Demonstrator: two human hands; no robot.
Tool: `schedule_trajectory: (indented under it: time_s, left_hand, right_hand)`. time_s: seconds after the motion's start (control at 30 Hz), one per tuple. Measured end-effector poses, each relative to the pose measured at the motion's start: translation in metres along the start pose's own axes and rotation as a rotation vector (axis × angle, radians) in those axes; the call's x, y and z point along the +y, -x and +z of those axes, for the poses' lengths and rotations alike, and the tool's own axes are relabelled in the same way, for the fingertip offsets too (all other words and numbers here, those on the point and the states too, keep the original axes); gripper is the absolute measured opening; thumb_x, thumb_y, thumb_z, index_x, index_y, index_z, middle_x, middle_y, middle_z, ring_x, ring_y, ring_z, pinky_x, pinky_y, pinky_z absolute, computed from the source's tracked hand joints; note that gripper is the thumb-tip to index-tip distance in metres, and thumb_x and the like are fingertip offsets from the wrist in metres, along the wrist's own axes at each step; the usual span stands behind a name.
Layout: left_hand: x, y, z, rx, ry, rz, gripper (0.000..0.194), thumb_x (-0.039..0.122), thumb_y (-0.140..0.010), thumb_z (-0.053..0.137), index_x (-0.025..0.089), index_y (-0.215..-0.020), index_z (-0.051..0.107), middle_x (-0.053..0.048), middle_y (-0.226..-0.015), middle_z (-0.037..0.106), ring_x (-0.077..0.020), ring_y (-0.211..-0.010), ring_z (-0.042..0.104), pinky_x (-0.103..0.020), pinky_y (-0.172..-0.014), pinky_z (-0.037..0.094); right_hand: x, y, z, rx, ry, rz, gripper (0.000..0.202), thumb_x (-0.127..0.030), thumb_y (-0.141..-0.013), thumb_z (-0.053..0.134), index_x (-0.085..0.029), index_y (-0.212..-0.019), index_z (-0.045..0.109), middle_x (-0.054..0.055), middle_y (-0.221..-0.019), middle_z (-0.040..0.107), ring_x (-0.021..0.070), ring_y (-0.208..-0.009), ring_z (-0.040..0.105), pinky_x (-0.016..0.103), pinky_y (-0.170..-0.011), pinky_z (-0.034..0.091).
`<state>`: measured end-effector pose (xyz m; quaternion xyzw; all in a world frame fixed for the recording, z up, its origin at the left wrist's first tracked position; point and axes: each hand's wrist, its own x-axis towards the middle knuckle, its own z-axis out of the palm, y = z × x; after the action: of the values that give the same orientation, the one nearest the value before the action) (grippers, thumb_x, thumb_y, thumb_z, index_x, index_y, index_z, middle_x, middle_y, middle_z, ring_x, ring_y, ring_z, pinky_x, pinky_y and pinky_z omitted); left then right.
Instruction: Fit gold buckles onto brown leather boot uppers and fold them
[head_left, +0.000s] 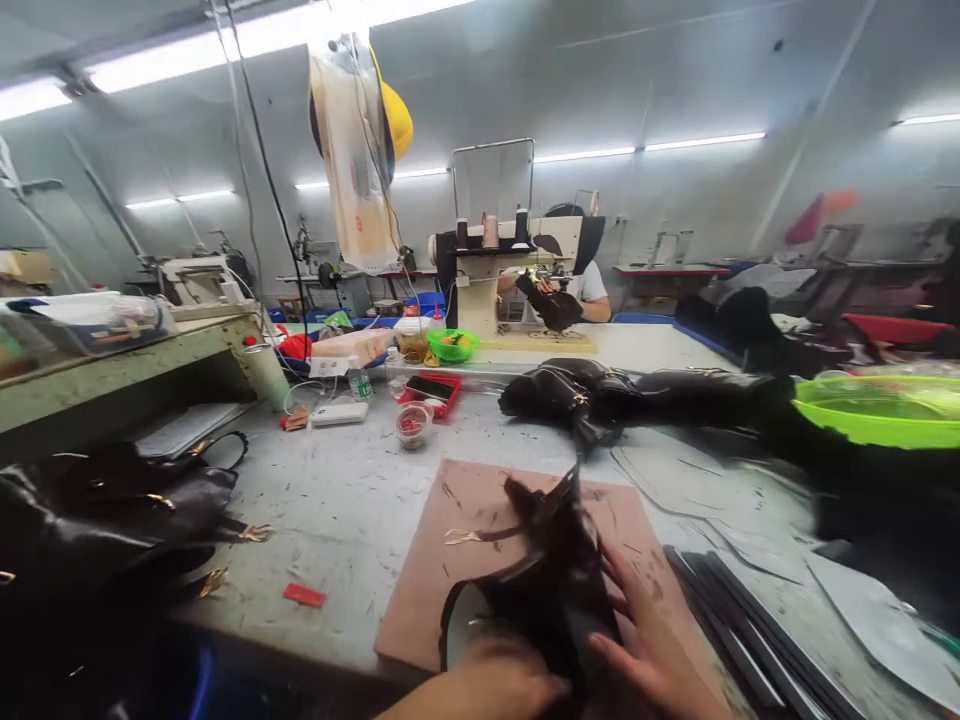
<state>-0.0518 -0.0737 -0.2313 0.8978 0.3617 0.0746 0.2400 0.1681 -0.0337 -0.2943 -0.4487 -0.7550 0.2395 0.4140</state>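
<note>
A black leather piece (559,580), shaped like a boot upper, lies over a pinkish-brown board (412,590). A strap with a gold-coloured metal end reaches out from its left side, and a curved edge forms a loop at the lower left. My left hand (506,682) is at the lower part of the leather, smeared by motion, so its fingers cannot be made out. Against the right side of the leather rests my right hand (645,640), thumb and fingers spread apart.
More black leather pieces (112,520) lie left, others (570,390) behind the board. Dark strips (735,630) and pale sheets (690,480) are at right, near a green basket (885,410). A red tray (442,393) holds a phone. Beyond, a person (595,290) sits behind a sewing machine (480,290).
</note>
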Motion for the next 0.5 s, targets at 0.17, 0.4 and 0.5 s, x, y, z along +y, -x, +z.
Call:
schedule_trajectory:
  time_s: [0.17,0.4,0.5]
  left_hand:
    - [0.014,-0.031,-0.005,0.006,-0.021,-0.228,0.031,0.026,-0.083,0.043,0.02,-0.11,0.058,-0.012,-0.11,0.06,-0.0284,-0.101,0.054,-0.039,-0.088,0.043]
    - [0.002,-0.064,-0.02,0.214,0.113,-0.386,0.048,0.029,-0.072,0.052,0.024,-0.12,0.05,-0.009,-0.124,0.053,-0.035,-0.118,0.042,-0.046,-0.101,0.028]
    - [0.001,-0.087,-0.017,0.237,0.175,-0.389,0.045,0.028,-0.071,0.054,0.017,-0.114,0.055,-0.015,-0.123,0.053,-0.0396,-0.121,0.037,-0.051,-0.103,0.022]
  right_hand:
    - [-0.035,-0.041,-0.012,-0.104,0.386,0.034,0.056,-0.01,-0.067,0.043,-0.015,-0.122,0.049,0.013,-0.128,0.05,0.0272,-0.117,0.047,0.042,-0.095,0.04]
    - [0.001,-0.029,-0.029,0.02,0.579,0.127,0.06,-0.002,-0.06,0.037,-0.021,-0.114,0.055,0.005,-0.113,0.062,0.0216,-0.102,0.057,0.033,-0.082,0.048]
    - [0.005,-0.024,-0.027,-0.006,0.596,0.137,0.046,-0.009,-0.063,0.044,-0.018,-0.105,0.06,0.009,-0.108,0.063,0.0258,-0.103,0.055,0.04,-0.089,0.042]
